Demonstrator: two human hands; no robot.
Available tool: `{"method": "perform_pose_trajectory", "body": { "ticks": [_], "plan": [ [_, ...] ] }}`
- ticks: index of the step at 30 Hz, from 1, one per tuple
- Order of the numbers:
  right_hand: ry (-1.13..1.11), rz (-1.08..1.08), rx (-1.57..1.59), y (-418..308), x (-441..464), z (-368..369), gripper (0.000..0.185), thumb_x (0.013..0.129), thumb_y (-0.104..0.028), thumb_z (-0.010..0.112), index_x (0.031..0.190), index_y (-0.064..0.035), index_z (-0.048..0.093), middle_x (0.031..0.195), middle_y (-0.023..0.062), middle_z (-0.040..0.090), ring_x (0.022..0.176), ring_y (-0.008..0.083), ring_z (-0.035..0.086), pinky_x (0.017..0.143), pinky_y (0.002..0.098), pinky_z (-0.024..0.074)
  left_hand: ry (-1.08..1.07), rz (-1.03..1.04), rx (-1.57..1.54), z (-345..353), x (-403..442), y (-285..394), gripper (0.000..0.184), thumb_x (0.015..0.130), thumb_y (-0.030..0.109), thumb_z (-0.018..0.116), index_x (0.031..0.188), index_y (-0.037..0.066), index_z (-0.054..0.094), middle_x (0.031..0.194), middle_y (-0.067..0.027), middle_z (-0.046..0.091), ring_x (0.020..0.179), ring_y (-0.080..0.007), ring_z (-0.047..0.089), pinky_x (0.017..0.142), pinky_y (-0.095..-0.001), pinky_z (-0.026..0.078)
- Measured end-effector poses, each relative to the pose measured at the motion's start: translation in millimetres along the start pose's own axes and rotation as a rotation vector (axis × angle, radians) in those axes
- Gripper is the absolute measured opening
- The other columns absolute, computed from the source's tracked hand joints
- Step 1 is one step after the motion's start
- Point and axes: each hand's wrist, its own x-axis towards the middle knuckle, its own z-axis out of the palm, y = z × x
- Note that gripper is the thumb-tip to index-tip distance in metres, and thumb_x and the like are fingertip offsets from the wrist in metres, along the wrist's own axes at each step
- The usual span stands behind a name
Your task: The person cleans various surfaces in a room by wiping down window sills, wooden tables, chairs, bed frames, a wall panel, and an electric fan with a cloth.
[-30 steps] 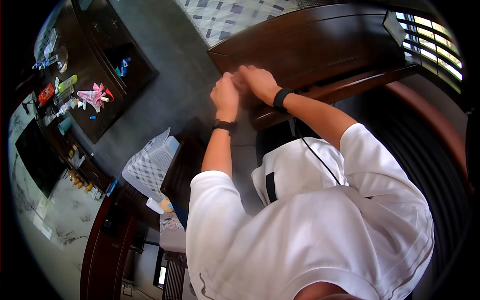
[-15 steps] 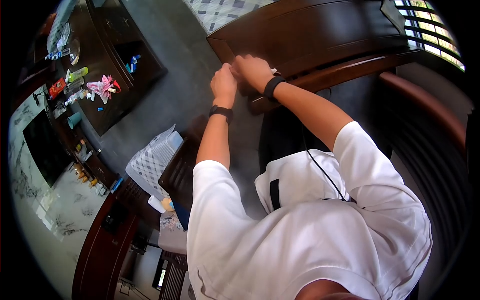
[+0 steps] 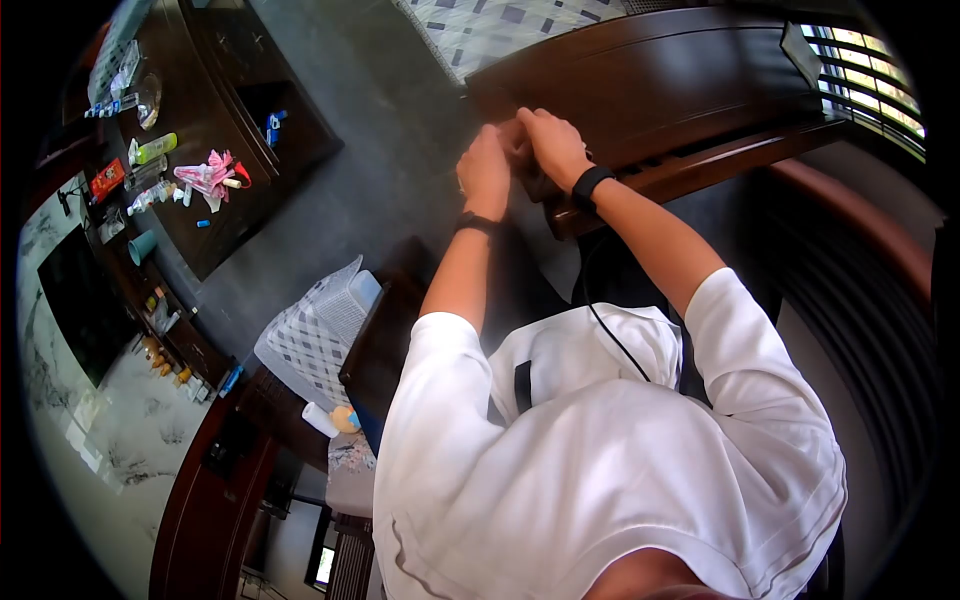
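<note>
My left hand (image 3: 485,168) and my right hand (image 3: 556,148) are held out in front of me, close together, with their fingers curled inward. The fingertips meet or nearly meet, and whatever may be between them is hidden. Each wrist wears a black band. Just beyond my right hand is a dark wooden panel (image 3: 640,85), part of a large piece of furniture. Its lower rail (image 3: 690,165) runs off to the right of that hand. I cannot tell whether either hand touches the wood.
A dark wooden table (image 3: 245,190) at left carries bottles, a red packet and a pink cloth-like item (image 3: 208,177). A checked cover (image 3: 310,335) lies over a seat at lower left. Patterned fabric (image 3: 510,30) shows behind the panel. A barred window (image 3: 865,75) is upper right.
Both hands have shifted right in the view, staying close together. The surroundings have also shifted slightly right as the view moved.
</note>
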Motion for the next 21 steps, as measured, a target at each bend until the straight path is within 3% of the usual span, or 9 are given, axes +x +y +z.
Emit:
{"method": "perform_pose_trajectory", "body": {
  "ticks": [2, 4, 9, 11, 16, 17, 21],
  "plan": [
    [0.051, 0.018, -0.016, -12, 23, -4, 0.029, 0.087, -0.035, 0.067, 0.097, -0.0083, 0.061, 0.101, 0.0173, 0.067, 0.097, 0.0376, 0.065, 0.083, 0.0463, 0.0518, 0.032, 0.059, -0.004, -11, 29, -7, 0.014, 0.089, 0.006, 0.053, 0.102, 0.009, 0.057, 0.1, -0.0154, 0.07, 0.094, -0.0418, 0.066, 0.078, -0.0513, 0.051],
    [0.085, 0.035, -0.04, -10, 43, 3, 0.015, 0.092, -0.021, 0.058, 0.101, -0.0091, 0.058, 0.102, 0.0181, 0.066, 0.098, 0.0396, 0.064, 0.081, 0.0482, 0.0511, 0.041, 0.11, -0.015, -19, 53, -12, 0.015, 0.092, 0.009, 0.051, 0.105, 0.009, 0.058, 0.102, -0.0158, 0.07, 0.095, -0.0421, 0.066, 0.079, -0.0515, 0.052],
    [0.218, 0.014, -0.081, -5, 70, 10, 0.011, 0.091, -0.009, 0.051, 0.102, -0.0092, 0.055, 0.097, 0.0191, 0.064, 0.094, 0.0433, 0.061, 0.076, 0.0505, 0.0499, -0.02, 0.223, -0.041, -29, 90, -23, 0.011, 0.094, 0.011, 0.048, 0.101, 0.007, 0.055, 0.097, -0.0173, 0.069, 0.085, -0.0391, 0.068, 0.072, -0.0494, 0.053],
    [0.215, 0.041, -0.134, -7, 63, 17, 0.012, 0.091, -0.008, 0.052, 0.103, -0.0102, 0.054, 0.096, 0.0195, 0.061, 0.092, 0.0447, 0.061, 0.074, 0.0515, 0.0495, -0.1, 0.15, -0.183, -33, 87, -26, 0.014, 0.087, 0.01, 0.059, 0.1, 0.005, 0.059, 0.1, -0.0188, 0.069, 0.094, -0.0411, 0.065, 0.08, -0.0495, 0.051],
    [0.219, 0.104, -0.205, -32, 34, 41, 0.013, 0.092, -0.008, 0.053, 0.105, -0.0098, 0.051, 0.1, 0.0205, 0.057, 0.089, 0.0467, 0.06, 0.072, 0.0522, 0.0489, -0.141, 0.129, -0.288, -38, 56, -44, 0.028, 0.079, 0.001, 0.065, 0.105, 0.007, 0.055, 0.102, -0.0167, 0.068, 0.095, -0.0411, 0.065, 0.079, -0.0502, 0.052],
    [0.21, 0.111, -0.2, -39, 32, 45, 0.013, 0.092, -0.008, 0.054, 0.105, -0.0094, 0.05, 0.101, 0.0205, 0.057, 0.089, 0.047, 0.06, 0.072, 0.0522, 0.0488, -0.124, 0.188, -0.298, -39, 51, -52, 0.03, 0.08, 0.001, 0.068, 0.105, 0.003, 0.052, 0.098, -0.0188, 0.067, 0.089, -0.0401, 0.067, 0.073, -0.0483, 0.055],
    [0.221, 0.106, -0.184, -54, 32, 49, 0.016, 0.09, -0.005, 0.056, 0.105, -0.0077, 0.049, 0.1, 0.0203, 0.056, 0.089, 0.047, 0.059, 0.072, 0.0524, 0.0478, -0.305, 0.129, -0.432, -41, 58, -64, 0.034, 0.08, 0.0, 0.066, 0.11, 0.001, 0.051, 0.1, -0.0233, 0.068, 0.092, -0.0431, 0.065, 0.076, -0.0498, 0.055]
  ]
}}
